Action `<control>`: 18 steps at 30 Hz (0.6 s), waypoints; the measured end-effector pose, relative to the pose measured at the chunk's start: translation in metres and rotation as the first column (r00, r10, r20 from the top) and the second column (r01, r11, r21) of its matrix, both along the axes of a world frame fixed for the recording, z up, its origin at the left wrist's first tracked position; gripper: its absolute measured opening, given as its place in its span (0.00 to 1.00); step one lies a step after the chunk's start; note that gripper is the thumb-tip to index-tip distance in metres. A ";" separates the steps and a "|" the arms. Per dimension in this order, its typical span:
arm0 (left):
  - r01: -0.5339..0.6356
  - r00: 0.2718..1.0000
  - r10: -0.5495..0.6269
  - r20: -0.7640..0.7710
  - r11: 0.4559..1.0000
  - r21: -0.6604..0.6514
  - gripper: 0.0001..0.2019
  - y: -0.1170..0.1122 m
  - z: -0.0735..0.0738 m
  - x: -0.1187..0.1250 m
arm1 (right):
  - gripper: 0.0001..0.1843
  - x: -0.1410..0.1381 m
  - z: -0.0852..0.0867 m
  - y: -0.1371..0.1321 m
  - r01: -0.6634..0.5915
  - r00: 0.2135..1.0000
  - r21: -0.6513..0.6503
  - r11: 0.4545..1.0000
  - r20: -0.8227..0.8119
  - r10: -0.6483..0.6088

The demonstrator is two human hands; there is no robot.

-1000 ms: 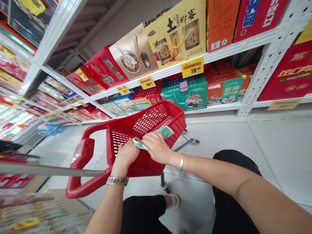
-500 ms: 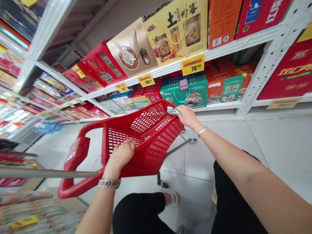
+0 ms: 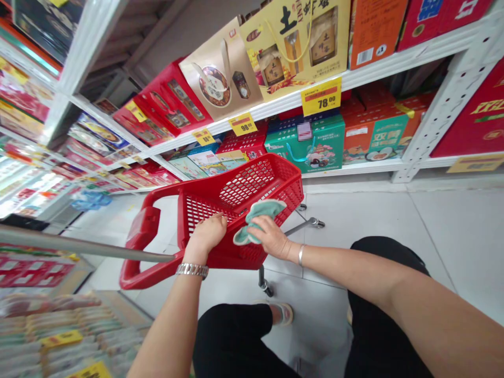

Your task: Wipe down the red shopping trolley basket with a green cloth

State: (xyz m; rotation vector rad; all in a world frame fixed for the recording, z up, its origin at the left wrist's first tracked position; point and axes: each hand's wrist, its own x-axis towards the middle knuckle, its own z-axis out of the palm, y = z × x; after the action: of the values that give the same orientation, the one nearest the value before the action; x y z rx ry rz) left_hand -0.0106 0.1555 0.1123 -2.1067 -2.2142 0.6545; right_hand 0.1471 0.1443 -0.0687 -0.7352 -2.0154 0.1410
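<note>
The left hand (image 3: 207, 239) is curling over the near rim of a red wheeled shopping basket (image 3: 275, 176), steadying it, while the right hand (image 3: 271, 237) is half closing on a bunched teal cloth (image 3: 260, 218) lying across that rim, its long axis slanting toward the far right. Beyond, boxed gift sets (image 3: 305, 144) are standing on white store shelving (image 3: 354, 168).

A supermarket aisle: white steel shelving (image 3: 444, 115) of boxed gift sets (image 3: 305, 144) with yellow price tags (image 3: 321, 96) runs beyond the gripped red shopping trolley (image 3: 283, 176).
</note>
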 end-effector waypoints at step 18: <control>0.003 1.000 -0.002 0.012 1.000 -0.011 0.26 0.001 0.004 -0.005 | 0.13 0.111 -0.011 0.057 0.030 0.878 -0.023 0.999 0.479 -0.015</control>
State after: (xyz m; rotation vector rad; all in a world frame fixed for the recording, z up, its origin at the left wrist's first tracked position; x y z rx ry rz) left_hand -0.0161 0.1564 0.1164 -2.1241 -2.2189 0.6562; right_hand 0.2582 0.2008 -0.0798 -0.8755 -2.4789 -0.0320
